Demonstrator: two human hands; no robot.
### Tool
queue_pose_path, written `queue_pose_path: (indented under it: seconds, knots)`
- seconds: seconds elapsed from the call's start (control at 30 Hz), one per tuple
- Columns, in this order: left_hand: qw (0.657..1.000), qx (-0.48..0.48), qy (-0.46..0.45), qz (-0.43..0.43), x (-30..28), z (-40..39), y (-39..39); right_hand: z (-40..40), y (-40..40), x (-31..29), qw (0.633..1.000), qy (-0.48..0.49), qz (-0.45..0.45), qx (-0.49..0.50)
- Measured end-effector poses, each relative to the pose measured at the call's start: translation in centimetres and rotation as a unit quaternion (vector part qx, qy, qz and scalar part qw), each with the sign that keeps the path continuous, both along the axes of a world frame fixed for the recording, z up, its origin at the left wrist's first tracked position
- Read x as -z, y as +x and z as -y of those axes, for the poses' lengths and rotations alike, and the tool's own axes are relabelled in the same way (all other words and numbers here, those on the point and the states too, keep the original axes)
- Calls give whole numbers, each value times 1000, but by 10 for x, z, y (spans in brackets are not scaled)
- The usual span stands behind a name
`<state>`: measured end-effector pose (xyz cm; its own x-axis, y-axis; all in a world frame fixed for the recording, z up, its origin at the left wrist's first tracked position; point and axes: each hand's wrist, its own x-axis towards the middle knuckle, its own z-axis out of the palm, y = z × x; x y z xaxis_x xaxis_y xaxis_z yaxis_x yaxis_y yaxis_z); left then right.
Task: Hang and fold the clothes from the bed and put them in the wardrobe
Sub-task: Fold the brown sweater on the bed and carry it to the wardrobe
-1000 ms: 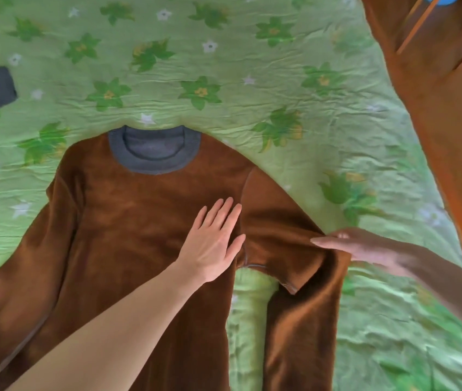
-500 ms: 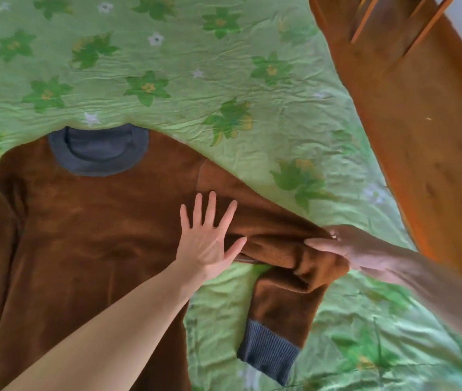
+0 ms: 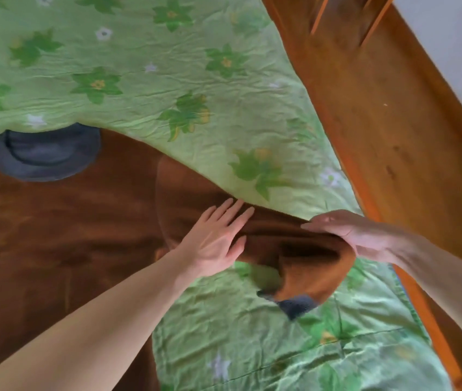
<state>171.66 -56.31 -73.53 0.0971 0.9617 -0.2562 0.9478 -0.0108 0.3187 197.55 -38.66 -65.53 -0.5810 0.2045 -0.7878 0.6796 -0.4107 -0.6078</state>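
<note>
A brown fleece sweater (image 3: 63, 230) with a grey collar (image 3: 41, 156) lies flat on the green flowered bedspread (image 3: 167, 88). My left hand (image 3: 215, 241) presses flat with straight fingers on the sweater's right sleeve near the shoulder. My right hand (image 3: 351, 235) grips the sleeve at its bend and holds it lifted, fingers over the top of the fabric. The sleeve end hangs down from that hand, its grey cuff (image 3: 297, 304) just above the bedspread.
An orange-brown wooden bed frame (image 3: 393, 131) with slats runs along the right side, close to my right hand. A pale wall (image 3: 455, 46) shows at the top right. Bedspread lies bare below the sleeve and beyond the collar.
My right hand has lifted the sleeve higher and drawn it in, so the cuff hangs shorter. My left hand slid from the chest onto the sleeve. The view shifted right.
</note>
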Motion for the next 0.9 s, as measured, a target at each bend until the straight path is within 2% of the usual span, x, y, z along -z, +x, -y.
queue_pose_path:
  seconds: [0.07, 0.2, 0.27, 0.37, 0.47, 0.53, 0.6, 0.73, 0.9]
  knots:
    - [1000, -8, -16, -12, 3, 0, 3, -11, 7, -13, 999, -33, 28, -10]
    - [993, 23, -53, -105, 7, 2, 7, -13, 24, -14, 978, 66, 113, -162]
    - [991, 15, -56, -122, 10, 1, 12, -7, 35, -10, 971, 114, 127, -166]
    - [992, -5, -50, -114, 12, -1, 18, -5, 56, -2, 971, 165, 115, -128]
    - [997, -19, -7, -75, 10, 0, 20, -2, 79, 2, 957, 193, 103, -188]
    - [998, -28, 46, -20, 7, -3, 27, 3, 97, 5, 951, 199, 99, -214]
    - [996, -36, 86, 1, 6, -13, 35, 5, 111, 5, 954, 221, 103, -175]
    - [986, -38, 152, -50, 0, -43, 43, -6, 134, 4, 946, 299, 124, -17]
    - [958, -150, 234, -71, -12, -66, 46, -2, 147, 13, 912, 385, 141, 22]
